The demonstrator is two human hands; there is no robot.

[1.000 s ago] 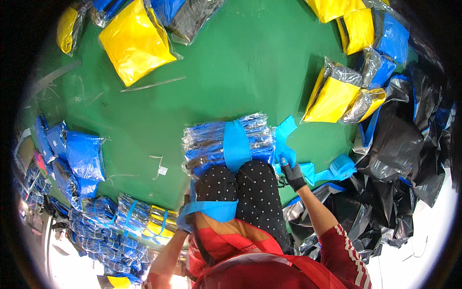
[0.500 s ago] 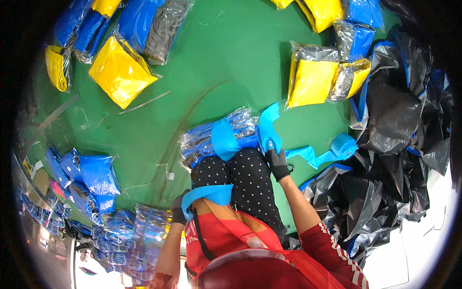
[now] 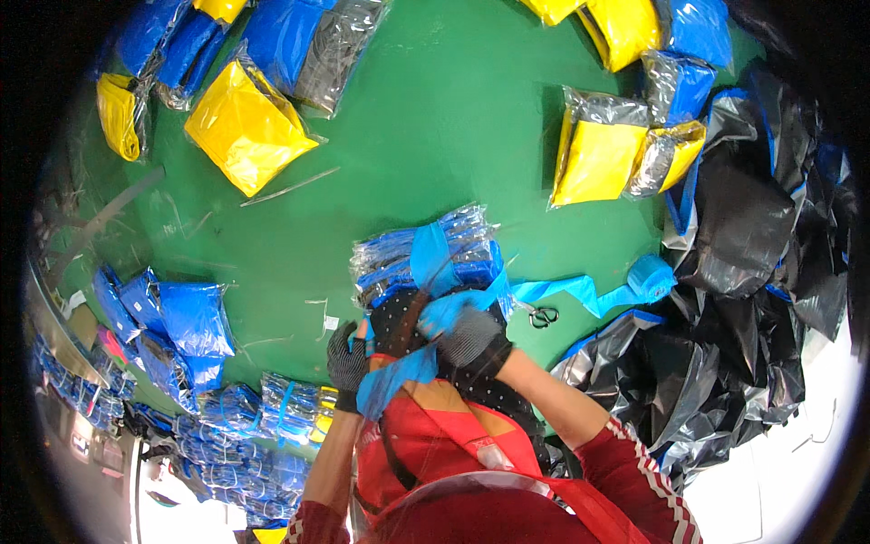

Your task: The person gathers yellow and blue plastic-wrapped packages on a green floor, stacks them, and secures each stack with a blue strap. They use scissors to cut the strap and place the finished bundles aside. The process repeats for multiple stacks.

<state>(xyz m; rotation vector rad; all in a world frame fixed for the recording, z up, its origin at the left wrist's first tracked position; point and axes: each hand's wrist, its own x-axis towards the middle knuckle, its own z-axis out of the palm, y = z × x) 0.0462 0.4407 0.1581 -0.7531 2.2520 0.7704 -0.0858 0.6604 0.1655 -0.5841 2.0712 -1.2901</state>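
A bundle of flat blue packets in clear plastic (image 3: 376,258) lies against my knees. A light-blue fabric strip (image 3: 433,257) passes over it. My right hand (image 3: 471,343), in a grey knit glove with bare fingertips, is closed on the strip above my thighs and slightly blurred. Its fingertips are partly hidden. My left hand (image 3: 347,361), gloved alike, is curled at my left thigh with the strip's other stretch between thumb and fingers. From the bundle's right side the strip runs on to its roll (image 3: 651,277) on the floor.
Black-handled scissors (image 3: 544,317) lie right of the bundle on the green floor (image 3: 435,118). Black sheeting with blue edges (image 3: 734,208) is heaped at right. Yellow packets (image 3: 598,161) lie far right, another yellow packet (image 3: 249,131) far left. Blue packets (image 3: 190,319) and tied bundles (image 3: 231,408) sit at left.
My right hand has moved left and nearer to me from the bundle's right side, drawing the strip over my thighs. My left hand has risen slightly. The scissors now show fully.
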